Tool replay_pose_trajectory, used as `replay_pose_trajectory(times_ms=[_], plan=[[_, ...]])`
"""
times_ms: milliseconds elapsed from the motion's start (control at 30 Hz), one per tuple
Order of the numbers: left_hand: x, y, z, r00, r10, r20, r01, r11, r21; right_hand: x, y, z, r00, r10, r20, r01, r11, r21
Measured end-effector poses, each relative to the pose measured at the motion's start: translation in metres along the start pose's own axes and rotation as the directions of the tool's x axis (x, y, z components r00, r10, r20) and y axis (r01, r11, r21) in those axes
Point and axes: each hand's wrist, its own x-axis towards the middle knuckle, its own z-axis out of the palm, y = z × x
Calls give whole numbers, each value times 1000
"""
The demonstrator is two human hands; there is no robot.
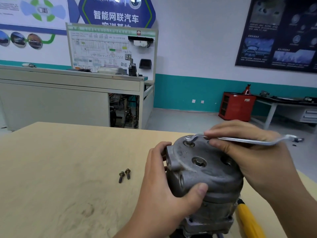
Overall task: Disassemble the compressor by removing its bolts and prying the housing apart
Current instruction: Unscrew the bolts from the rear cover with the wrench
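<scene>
Right grip [257,157] is clasping the wrench [243,141], its shaft running rightward off the far bolt [190,144], while left grip [163,186] is clutching the compressor [211,176].

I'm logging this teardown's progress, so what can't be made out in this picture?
Head view: any bolt under the ring end of the wrench, covered by the ring.
Head view: the base of the compressor, cut off by the bottom edge and left hand.
Head view: the yellow handle, its working end behind the compressor.
Head view: the recess by the right hand, too shadowed.
</scene>
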Motion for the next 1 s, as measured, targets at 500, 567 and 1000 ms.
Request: replay_pose_trajectory(times_ms=[500,567,1000], plan=[[-1,2,1,1000,7,1,-7,1000,-17,-11,1,-18,978,-46,205,85,979,-186],[-1,3,1,1000,1,7,-1,1000,-25,-9,-3,-19,977,-34,211,84,970,-229],[-1,2,-3,1000,9,-8,-9,1000,1,-5,-6,-16,944,-108,312,204,934,-293]])
